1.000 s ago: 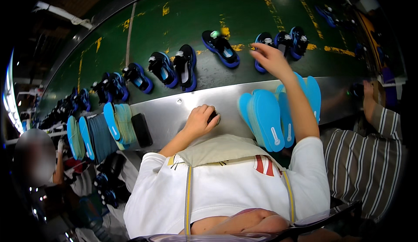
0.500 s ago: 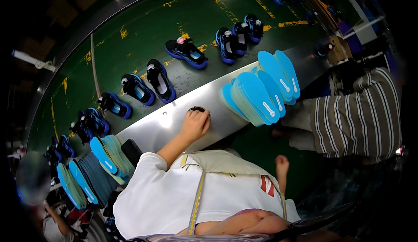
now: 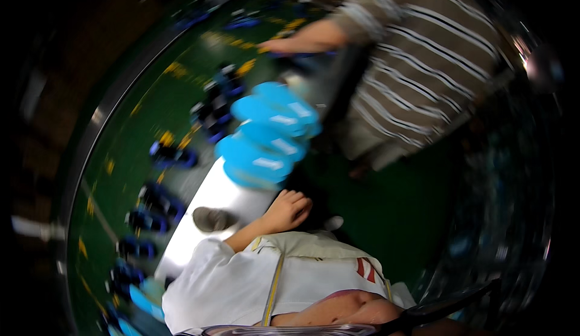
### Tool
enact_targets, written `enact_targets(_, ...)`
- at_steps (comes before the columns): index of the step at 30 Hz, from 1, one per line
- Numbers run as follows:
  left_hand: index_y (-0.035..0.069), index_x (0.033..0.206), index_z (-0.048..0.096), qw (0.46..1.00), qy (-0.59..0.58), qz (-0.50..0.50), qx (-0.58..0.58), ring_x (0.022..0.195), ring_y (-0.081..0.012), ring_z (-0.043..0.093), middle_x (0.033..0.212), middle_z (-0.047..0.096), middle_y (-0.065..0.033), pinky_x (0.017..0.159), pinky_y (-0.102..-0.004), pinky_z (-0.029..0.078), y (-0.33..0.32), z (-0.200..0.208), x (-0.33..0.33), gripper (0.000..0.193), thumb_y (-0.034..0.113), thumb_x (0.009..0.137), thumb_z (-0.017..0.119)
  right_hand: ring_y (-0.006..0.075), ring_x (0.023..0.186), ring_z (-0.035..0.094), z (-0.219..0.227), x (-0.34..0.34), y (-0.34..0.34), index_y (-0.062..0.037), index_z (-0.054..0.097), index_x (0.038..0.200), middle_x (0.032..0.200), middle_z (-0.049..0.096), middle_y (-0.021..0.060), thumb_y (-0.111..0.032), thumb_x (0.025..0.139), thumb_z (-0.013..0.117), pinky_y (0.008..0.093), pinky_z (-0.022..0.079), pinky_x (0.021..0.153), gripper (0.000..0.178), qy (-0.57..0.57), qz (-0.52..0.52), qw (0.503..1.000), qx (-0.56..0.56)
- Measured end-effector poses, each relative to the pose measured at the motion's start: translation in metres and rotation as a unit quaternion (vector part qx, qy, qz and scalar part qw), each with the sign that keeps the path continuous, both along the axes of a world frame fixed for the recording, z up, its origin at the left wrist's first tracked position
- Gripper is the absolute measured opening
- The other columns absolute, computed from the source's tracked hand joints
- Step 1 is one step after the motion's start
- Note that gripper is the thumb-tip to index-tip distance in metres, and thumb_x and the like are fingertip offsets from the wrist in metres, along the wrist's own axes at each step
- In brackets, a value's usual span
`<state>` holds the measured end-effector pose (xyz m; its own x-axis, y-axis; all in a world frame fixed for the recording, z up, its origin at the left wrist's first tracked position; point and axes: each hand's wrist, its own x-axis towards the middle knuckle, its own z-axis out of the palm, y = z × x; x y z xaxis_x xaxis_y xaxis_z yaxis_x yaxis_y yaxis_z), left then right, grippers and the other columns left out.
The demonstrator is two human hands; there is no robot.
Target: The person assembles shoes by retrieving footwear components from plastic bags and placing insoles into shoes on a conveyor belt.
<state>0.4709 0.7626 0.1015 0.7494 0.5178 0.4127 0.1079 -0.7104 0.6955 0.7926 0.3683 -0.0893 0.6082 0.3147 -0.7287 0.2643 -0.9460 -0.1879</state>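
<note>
One hand is in view, the left hand (image 3: 290, 211): its fingers are bent in toward the palm, making a narrow shape, and blur and the hidden palm mean I cannot tell whether it holds anything small. The right hand is out of view, so its state cannot be told. The left hand is at the near edge of the counter (image 3: 194, 248), over it or just off it, with contact unclear.

Just beyond that hand, along the same edge, stand the stacked blue insoles (image 3: 257, 165), fanned so that their faces overlap; more blue insoles (image 3: 266, 120) lie past them toward the counter's far end. Fanned soles like these probably slide easily, so a light pinch on the rim of a single one, coming in from the near edge, should serve better than pressing on the faces. A rounded grey-brown object (image 3: 211, 219), too blurred to name, sits between the left forearm and the far edge; the forearm is best kept clear of it.

Along the far edge, dark shoes with blue soles (image 3: 173, 155) line a green surface (image 3: 130, 161). Beyond the farther insoles, a co-worker (image 3: 423, 70) in stripes stretches a hand (image 3: 302, 38) over the counter's far end.
</note>
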Motion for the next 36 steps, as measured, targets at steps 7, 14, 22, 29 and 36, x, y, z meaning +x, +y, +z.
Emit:
enact_targets(7,0.008,0.081,0.053,0.958,0.058,-0.276,0.048,0.063,-0.0200,0.052,0.067,0.052,-0.0042,0.058,-0.0311,0.037,0.003,0.004,0.169,0.012,0.011,0.069,0.055,0.0166,0.061,0.054,-0.014,0.022,-0.028,-0.0053,0.056,0.076,0.067,0.057,0.0070,-0.018,0.074,0.049,0.0289,0.042,0.054,0.015,-0.013,-0.165,0.985,0.040)
enact_targets(14,0.008,0.079,0.053,0.884,0.045,-0.458,0.079,0.065,-0.0215,0.052,0.068,0.052,-0.0047,0.059,-0.0317,0.038,-0.040,0.050,0.349,0.008,0.013,0.073,0.052,0.0157,0.058,0.052,-0.018,0.051,-0.059,-0.0060,0.055,0.076,0.066,0.055,0.0058,-0.022,0.076,0.047,0.0287,0.041,0.051,0.018,0.009,-0.308,0.948,0.084)
enact_targets(22,0.010,0.080,0.053,0.785,0.001,-0.614,0.082,0.062,-0.0181,0.053,0.067,0.053,-0.0017,0.059,-0.0287,0.037,-0.084,0.012,0.513,0.008,0.014,0.073,0.054,0.0147,0.055,0.050,-0.041,0.095,-0.069,-0.0067,0.054,0.076,0.064,0.054,0.0044,-0.026,0.079,0.044,0.0285,0.040,0.048,0.021,0.037,-0.443,0.889,0.108)
enact_targets(29,0.011,0.077,0.050,0.794,0.012,-0.606,0.047,0.059,-0.0223,0.051,0.063,0.047,-0.0061,0.055,-0.0341,0.039,-0.093,-0.025,0.681,0.007,0.018,0.076,0.050,0.0138,0.052,0.049,-0.054,0.182,-0.085,-0.0074,0.053,0.076,0.062,0.052,0.0031,-0.029,0.081,0.042,0.0283,0.039,0.045,0.024,0.039,-0.509,0.856,0.088)
enact_targets(36,0.008,0.085,0.055,0.825,0.016,-0.544,0.152,0.069,-0.0225,0.052,0.075,0.053,-0.0066,0.061,-0.0321,0.036,-0.087,0.046,0.861,0.016,0.020,0.076,0.051,0.0130,0.050,0.047,-0.022,0.405,-0.101,-0.0080,0.052,0.077,0.060,0.051,0.0019,-0.032,0.083,0.040,0.0282,0.038,0.043,0.028,-0.166,-0.533,0.783,0.274)
